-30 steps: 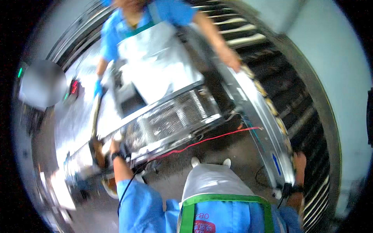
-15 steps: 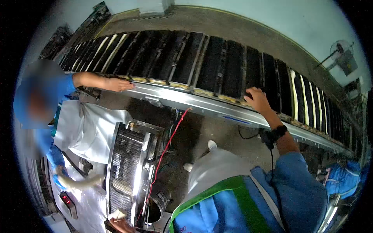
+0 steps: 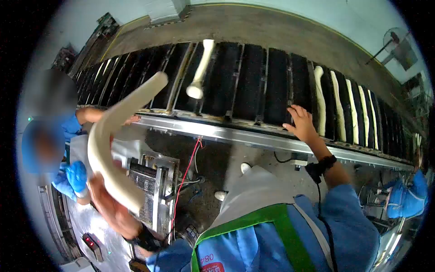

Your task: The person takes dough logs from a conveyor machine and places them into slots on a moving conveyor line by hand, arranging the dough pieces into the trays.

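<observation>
In my left hand [image 3: 111, 206] is a long, bent dough strip [image 3: 102, 140], raised at the left, its upper end reaching in front of the dark trays. My right hand [image 3: 302, 121] is at the near edge of the row of trays [image 3: 252, 86], fingers apart and touching the tray edge. A second dough strip [image 3: 201, 68] shows on or just above a tray further left; I cannot tell whether it touches. To the right of my right hand, several dough strips [image 3: 320, 99] lie lengthwise, one per tray.
A metal rail [image 3: 217, 131] runs along the trays' front. At the left, a co-worker's blue-gloved hand [image 3: 77, 176] is near a metal worktable [image 3: 81, 222]. A mesh-covered machine [image 3: 147, 181] and a red cord [image 3: 183, 181] stand below. Another person [image 3: 405, 197] is at far right.
My left hand has risen from the lower left with the dough strip. Another dough strip has appeared at the trays. The trays have shifted left past my right hand, which stays at their edge.
</observation>
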The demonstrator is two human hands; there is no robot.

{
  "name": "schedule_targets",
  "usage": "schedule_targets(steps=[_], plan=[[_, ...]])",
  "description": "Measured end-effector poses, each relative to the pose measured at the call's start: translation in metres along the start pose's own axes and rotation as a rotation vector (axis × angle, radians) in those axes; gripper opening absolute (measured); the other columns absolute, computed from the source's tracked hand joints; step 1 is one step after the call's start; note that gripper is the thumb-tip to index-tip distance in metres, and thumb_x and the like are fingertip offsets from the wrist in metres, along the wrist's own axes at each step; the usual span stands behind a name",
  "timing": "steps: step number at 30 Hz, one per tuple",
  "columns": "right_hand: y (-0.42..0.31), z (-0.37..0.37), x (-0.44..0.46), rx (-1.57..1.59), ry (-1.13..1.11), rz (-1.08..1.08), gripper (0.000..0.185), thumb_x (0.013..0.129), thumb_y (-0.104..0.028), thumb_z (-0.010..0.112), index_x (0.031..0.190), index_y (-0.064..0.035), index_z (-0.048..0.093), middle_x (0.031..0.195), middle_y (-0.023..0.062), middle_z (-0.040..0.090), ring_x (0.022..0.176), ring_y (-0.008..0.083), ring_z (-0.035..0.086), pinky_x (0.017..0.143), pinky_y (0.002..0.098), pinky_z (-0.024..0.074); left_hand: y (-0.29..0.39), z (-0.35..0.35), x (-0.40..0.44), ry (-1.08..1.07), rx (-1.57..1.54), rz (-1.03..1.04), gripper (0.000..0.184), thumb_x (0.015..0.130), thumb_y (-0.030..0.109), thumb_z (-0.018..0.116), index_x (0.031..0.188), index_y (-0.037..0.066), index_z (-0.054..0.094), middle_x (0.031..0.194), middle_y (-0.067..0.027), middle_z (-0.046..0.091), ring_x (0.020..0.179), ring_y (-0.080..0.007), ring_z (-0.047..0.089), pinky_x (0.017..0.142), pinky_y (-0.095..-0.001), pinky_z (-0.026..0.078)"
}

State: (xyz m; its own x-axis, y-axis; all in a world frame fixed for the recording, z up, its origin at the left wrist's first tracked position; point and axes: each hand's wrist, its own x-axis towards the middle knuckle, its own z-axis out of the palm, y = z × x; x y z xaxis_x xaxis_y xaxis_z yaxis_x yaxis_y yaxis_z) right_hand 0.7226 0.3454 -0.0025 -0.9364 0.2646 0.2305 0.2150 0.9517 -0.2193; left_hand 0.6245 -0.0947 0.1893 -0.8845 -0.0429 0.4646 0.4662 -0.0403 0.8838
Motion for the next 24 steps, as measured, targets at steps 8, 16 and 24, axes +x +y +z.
schedule_targets(steps=[8, 16, 24], plan=[[0.030, -0.011, -0.034, 0.125, -0.035, -0.080, 0.048, 0.072, -0.035, 0.056, 0.103, 0.0000, 0.049, 0.107, 0.0139, 0.043, 0.106, 0.0306, 0.036, 0.088, 0.0427, 0.0266, -0.004, 0.230, 0.113, -0.555, -0.309, -0.428, 0.035, 0.075, 0.017, 0.049, 0.105, 0.000, 0.044, 0.095, -0.0147, 0.054, 0.083, -0.0208, 0.055, 0.072, -0.0314, 0.046], [0.044, -0.020, -0.043, 0.132, -0.151, -0.178, 0.041, 0.071, -0.031, 0.058, 0.097, -0.0009, 0.051, 0.106, 0.0114, 0.045, 0.113, 0.0282, 0.031, 0.090, 0.0423, 0.0250, -0.076, 0.328, 0.115, -0.828, -0.519, -0.316, 0.027, 0.069, 0.013, 0.046, 0.094, 0.004, 0.041, 0.087, -0.0116, 0.051, 0.080, -0.0200, 0.054, 0.072, -0.0333, 0.044], [0.055, -0.025, -0.041, 0.105, -0.265, -0.272, 0.036, 0.067, -0.024, 0.062, 0.093, -0.0015, 0.051, 0.105, 0.0102, 0.047, 0.116, 0.0268, 0.029, 0.092, 0.0426, 0.0242, -0.077, 0.431, 0.173, -0.931, -0.447, -0.170, 0.027, 0.073, 0.012, 0.047, 0.099, 0.003, 0.043, 0.089, -0.0054, 0.049, 0.084, -0.0178, 0.048, 0.078, -0.0311, 0.038]])
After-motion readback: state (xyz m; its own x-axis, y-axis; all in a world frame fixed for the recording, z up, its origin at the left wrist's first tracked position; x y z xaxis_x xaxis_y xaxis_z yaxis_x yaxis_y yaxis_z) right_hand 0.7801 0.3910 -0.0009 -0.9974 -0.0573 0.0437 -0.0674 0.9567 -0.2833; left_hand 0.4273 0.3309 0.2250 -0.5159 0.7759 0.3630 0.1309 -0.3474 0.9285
